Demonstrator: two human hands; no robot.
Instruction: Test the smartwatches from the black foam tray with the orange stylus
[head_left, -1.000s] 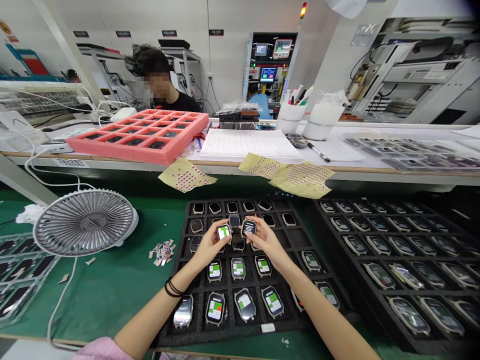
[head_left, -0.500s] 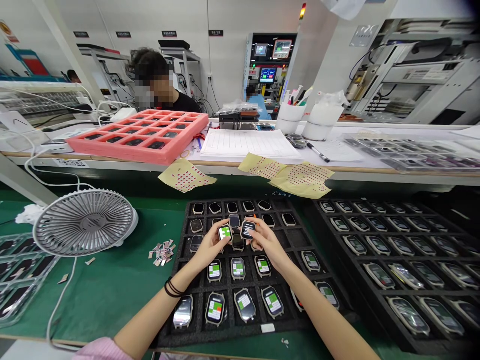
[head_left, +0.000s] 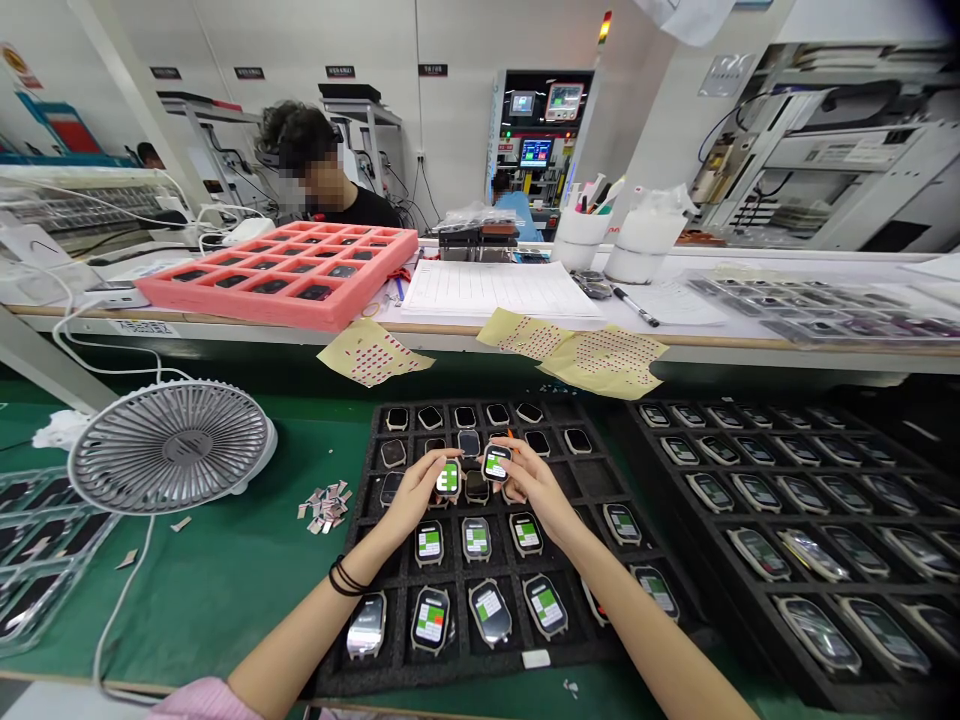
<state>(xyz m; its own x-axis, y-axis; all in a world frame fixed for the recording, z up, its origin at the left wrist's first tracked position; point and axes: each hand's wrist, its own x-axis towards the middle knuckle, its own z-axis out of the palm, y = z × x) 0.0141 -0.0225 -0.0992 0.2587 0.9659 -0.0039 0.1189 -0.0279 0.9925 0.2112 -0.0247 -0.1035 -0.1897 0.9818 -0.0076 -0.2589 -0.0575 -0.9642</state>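
My left hand (head_left: 411,494) has its fingers closed around the edge of a smartwatch (head_left: 448,479) without a strap, its screen lit green and white. My right hand (head_left: 536,487) grips a second smartwatch (head_left: 496,461) by its sides, a finger at its screen, which also shows green and white. Both hands are over the middle of a black foam tray (head_left: 517,655). Lit watches sit in its nearer rows, such as one watch (head_left: 476,538) just below my hands. Farther rows hold watches with dark screens. The fingers partly hide the slots beneath them.
A second black tray (head_left: 724,535) of watches lies to the right. On the left are a grey fan (head_left: 176,445), a heap of small strips (head_left: 324,507) and a clear tray (head_left: 45,570). A shelf behind bears a pink foam tray (head_left: 322,312) and papers (head_left: 495,285). A person (head_left: 352,200) sits beyond.
The watch in my left hand has come down slightly and sits straighter. The screen of the watch in my right hand has turned from dark with text to green and white.
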